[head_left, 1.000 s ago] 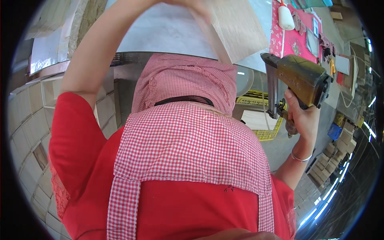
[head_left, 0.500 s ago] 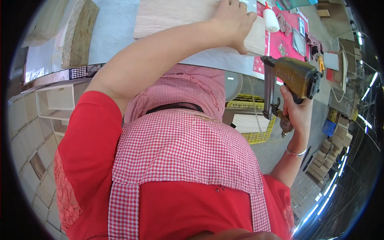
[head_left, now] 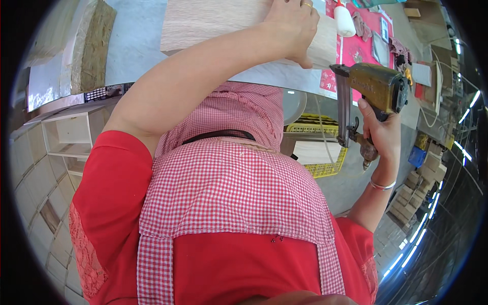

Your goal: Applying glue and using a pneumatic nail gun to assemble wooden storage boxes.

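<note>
Desk: pale grey top, carrying the items below. Wooden board: light, flat on the desk at the upper middle, long edge toward the person. Red mat: on the desk just right of the board, strewn with small items too small to tell. Nail gun: olive-brown, metal magazine pointing down, held off the desk beside the board's right end. Left hand: fingers curled over the board's right end, pressing down on it. Right hand: closed around the nail gun's grip, bangle on wrist. White bottle: upright on the mat, just beside the board.
</note>
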A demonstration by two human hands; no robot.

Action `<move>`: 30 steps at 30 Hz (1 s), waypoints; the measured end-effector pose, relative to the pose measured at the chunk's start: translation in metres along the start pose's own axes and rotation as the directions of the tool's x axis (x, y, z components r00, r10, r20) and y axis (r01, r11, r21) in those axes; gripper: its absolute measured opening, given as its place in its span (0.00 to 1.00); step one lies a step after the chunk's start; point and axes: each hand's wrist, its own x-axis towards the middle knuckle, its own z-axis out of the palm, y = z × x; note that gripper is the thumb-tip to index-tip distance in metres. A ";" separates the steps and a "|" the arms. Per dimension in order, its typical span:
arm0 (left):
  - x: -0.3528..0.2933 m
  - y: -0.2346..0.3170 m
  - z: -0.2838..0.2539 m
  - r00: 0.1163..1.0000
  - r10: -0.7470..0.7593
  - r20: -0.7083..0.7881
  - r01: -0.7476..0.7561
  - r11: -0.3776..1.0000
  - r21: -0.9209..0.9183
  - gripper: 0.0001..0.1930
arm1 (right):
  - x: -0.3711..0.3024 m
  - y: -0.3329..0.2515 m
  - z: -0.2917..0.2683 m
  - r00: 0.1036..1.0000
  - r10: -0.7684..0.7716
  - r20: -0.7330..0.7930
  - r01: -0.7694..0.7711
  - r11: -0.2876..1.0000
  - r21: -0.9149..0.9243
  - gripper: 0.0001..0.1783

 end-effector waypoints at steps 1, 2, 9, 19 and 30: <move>0.001 0.000 -0.003 1.000 0.000 0.002 0.000 1.000 -0.002 0.46 | 0.001 -0.001 -0.001 1.000 0.000 0.022 0.000 1.000 -0.006 0.13; 0.002 0.002 -0.007 0.999 -0.005 0.038 0.004 1.000 0.018 0.46 | 0.001 -0.002 -0.001 1.000 0.003 0.023 -0.003 1.000 -0.007 0.13; 0.001 0.004 -0.011 0.997 -0.019 0.071 0.015 0.998 0.063 0.46 | 0.000 -0.005 -0.002 0.996 0.086 0.033 -0.085 0.996 -0.019 0.14; -0.065 -0.067 -0.012 0.979 0.177 -0.105 -0.156 0.971 0.183 0.56 | -0.009 -0.020 0.011 0.999 -0.043 0.000 0.043 0.993 -0.112 0.15; -0.087 -0.073 -0.042 1.000 -0.001 0.007 0.000 0.990 0.144 0.45 | -0.015 -0.057 0.064 0.991 -0.056 0.119 0.061 0.997 -0.044 0.15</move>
